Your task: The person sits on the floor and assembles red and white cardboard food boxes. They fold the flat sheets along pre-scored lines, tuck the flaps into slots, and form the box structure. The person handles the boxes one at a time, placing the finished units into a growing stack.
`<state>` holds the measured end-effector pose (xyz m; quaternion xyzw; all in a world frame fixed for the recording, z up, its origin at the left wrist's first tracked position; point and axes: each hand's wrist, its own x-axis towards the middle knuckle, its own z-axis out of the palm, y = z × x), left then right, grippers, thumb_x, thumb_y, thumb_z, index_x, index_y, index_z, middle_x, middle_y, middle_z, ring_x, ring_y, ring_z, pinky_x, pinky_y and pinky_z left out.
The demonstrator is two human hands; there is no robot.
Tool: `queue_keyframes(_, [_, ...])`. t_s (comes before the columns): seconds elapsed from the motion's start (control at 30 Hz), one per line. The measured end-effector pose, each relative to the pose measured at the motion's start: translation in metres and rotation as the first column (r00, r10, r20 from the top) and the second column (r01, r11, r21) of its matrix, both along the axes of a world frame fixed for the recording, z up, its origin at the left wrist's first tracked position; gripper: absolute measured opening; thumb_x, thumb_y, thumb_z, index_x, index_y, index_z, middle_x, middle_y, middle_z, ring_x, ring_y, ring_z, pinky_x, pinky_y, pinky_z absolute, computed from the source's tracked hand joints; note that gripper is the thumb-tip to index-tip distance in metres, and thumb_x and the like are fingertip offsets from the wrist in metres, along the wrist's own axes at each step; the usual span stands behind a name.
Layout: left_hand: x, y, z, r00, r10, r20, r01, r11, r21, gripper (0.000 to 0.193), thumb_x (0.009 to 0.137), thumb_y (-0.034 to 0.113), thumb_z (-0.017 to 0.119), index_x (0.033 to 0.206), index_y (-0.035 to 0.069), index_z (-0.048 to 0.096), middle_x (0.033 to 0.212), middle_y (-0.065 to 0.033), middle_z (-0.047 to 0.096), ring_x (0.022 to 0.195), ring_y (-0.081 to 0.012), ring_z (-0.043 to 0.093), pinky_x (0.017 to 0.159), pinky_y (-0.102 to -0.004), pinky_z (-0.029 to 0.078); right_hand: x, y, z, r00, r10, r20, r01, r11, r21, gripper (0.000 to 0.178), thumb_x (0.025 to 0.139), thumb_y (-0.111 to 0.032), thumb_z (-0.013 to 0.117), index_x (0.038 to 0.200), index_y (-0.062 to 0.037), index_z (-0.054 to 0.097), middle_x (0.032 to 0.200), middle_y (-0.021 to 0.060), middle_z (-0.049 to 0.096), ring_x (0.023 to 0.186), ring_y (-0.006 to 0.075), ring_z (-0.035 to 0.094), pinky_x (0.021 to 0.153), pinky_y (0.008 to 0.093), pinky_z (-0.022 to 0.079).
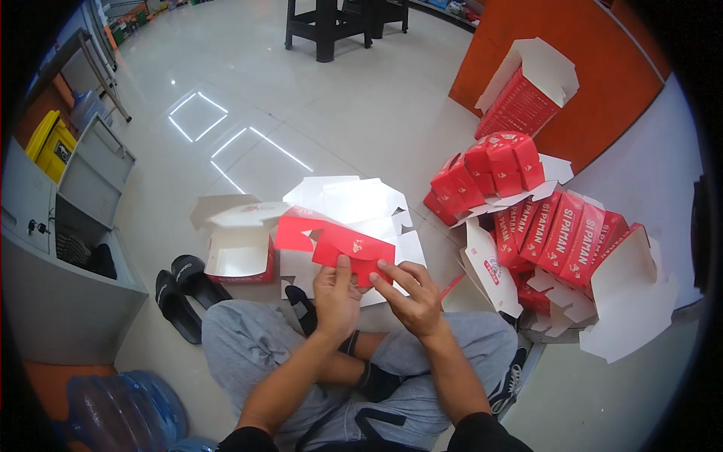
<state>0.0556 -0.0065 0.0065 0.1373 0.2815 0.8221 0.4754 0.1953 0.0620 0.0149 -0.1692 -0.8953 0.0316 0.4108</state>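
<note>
A red cardboard carton (354, 247), partly folded, is held up in front of my crossed legs. My left hand (337, 300) pinches its lower edge, the thumb lying on the front panel. At the right corner my right hand (413, 300) grips the same carton with thumb and index finger. One notched flap sticks out to its left. Beneath and behind it lie flat carton blanks (361, 197), white side up, on the floor. Left of these stands an open box (239, 252) with a white inside and red sides, its lid raised.
Folded red boxes (559, 232) fill a large open carton at right, with more red boxes (486, 169) behind. A tall open carton (520, 102) stands against an orange panel. Black sandals (184, 290), a grey cabinet (75, 279) and a blue water jug (124, 410) are at left.
</note>
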Motion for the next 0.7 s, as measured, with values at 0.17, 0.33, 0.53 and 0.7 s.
queue_keyframes(0.17, [0.026, -0.011, -0.014, 0.993, -0.025, -0.115, 0.017, 0.998, -0.067, 0.029, 0.109, 0.023, 0.047, 0.116, -0.002, 0.061, 0.114, -0.0121, 0.068, 0.102, -0.0208, 0.069, 0.087, -0.0368, 0.059, -0.008, -0.005, -0.011, 0.988, -0.015, -0.154, 0.003, 0.997, -0.079, 0.043, 0.073, -0.002, 0.071, 0.115, -0.0105, 0.075, 0.118, 0.0098, 0.065, 0.092, 0.0260, 0.063, 0.072, 0.0328, 0.056])
queue_keyframes(0.33, [0.025, -0.007, -0.021, 0.933, 0.065, -0.354, -0.107, 0.989, -0.100, 0.026, 0.106, 0.019, 0.054, 0.117, -0.004, 0.062, 0.111, -0.0119, 0.070, 0.099, -0.0189, 0.069, 0.089, -0.0331, 0.056, -0.010, -0.005, -0.013, 0.982, -0.030, -0.184, -0.006, 0.981, -0.194, 0.037, 0.074, -0.003, 0.076, 0.111, -0.0085, 0.076, 0.114, 0.0108, 0.063, 0.095, 0.0272, 0.062, 0.073, 0.0339, 0.055])
queue_keyframes(0.53, [0.036, -0.018, -0.046, 0.747, -0.044, -0.663, -0.204, 0.934, -0.293, 0.023, 0.099, 0.015, 0.064, 0.119, 0.002, 0.065, 0.113, -0.0117, 0.070, 0.101, -0.0181, 0.067, 0.089, -0.0326, 0.053, -0.011, -0.013, 0.027, 0.954, -0.034, -0.297, -0.033, 0.975, -0.219, 0.032, 0.069, -0.011, 0.081, 0.101, -0.0090, 0.075, 0.112, 0.0112, 0.065, 0.095, 0.0300, 0.063, 0.078, 0.0398, 0.054])
queue_keyframes(0.7, [0.029, -0.042, -0.037, 0.705, -0.159, -0.692, -0.046, 0.962, -0.267, 0.026, 0.099, 0.015, 0.063, 0.122, 0.003, 0.063, 0.117, -0.0120, 0.067, 0.105, -0.0185, 0.065, 0.091, -0.0330, 0.051, -0.002, -0.024, 0.030, 0.970, 0.084, -0.227, -0.081, 0.996, 0.025, 0.034, 0.071, -0.017, 0.082, 0.102, -0.0065, 0.074, 0.103, 0.0084, 0.067, 0.093, 0.0283, 0.065, 0.076, 0.0416, 0.052])
